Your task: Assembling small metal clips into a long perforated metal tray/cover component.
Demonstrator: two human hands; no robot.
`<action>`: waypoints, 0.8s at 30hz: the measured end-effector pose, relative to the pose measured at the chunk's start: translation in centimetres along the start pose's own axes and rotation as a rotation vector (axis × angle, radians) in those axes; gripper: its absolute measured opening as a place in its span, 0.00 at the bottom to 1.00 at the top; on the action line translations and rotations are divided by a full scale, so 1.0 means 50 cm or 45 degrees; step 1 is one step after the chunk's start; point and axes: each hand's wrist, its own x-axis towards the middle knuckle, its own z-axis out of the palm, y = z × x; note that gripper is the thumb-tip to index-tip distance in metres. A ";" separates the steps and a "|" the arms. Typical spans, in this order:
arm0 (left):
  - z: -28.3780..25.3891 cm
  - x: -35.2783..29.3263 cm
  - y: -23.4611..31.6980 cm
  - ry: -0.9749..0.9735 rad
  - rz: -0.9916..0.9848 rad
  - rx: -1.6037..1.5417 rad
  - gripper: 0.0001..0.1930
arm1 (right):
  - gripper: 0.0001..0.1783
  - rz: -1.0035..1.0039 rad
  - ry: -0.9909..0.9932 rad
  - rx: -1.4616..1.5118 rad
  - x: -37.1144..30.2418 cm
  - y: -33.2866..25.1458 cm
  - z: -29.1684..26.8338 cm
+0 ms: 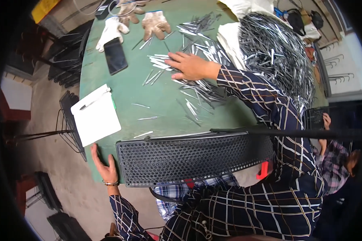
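My right hand (191, 66) reaches across the green table, palm down with fingers spread, over a loose spread of thin silvery metal strips (159, 61). Its fingertips appear to touch some of them. At the table's near left edge, my left hand (105, 166) has its fingers apart and nothing in it. Just right of that hand lies a long black perforated metal panel (197, 156), along the near side of the table in front of my body. A few single strips (148, 118) lie between the panel and the heap.
A white sack (230, 42) full of dark metal strips (273, 52) stands far right. Work gloves (155, 25), a phone (116, 57) and a notepad (98, 122) with a pen (88, 105) lie left. Black panels (70, 56) are stacked beyond. Another person (338, 164) is at right.
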 end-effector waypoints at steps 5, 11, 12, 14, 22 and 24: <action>-0.006 -0.004 0.001 -0.017 0.029 0.150 0.29 | 0.34 0.136 -0.407 0.178 -0.098 -0.025 -0.086; 0.010 -0.003 -0.028 -0.020 0.093 0.112 0.28 | 0.29 0.274 -0.189 0.416 -0.220 0.002 -0.136; 0.009 -0.006 -0.039 -0.036 0.122 0.105 0.28 | 0.29 0.248 -0.226 0.466 -0.242 0.000 -0.140; -0.002 -0.012 -0.054 -0.032 0.029 0.018 0.29 | 0.29 0.242 -0.250 0.622 -0.296 -0.009 -0.150; -0.002 -0.008 -0.072 -0.014 0.109 0.100 0.28 | 0.17 0.643 0.293 0.802 -0.567 -0.098 -0.214; 0.002 -0.004 -0.068 -0.044 0.116 0.091 0.28 | 0.15 0.730 0.529 0.846 -0.649 -0.121 -0.211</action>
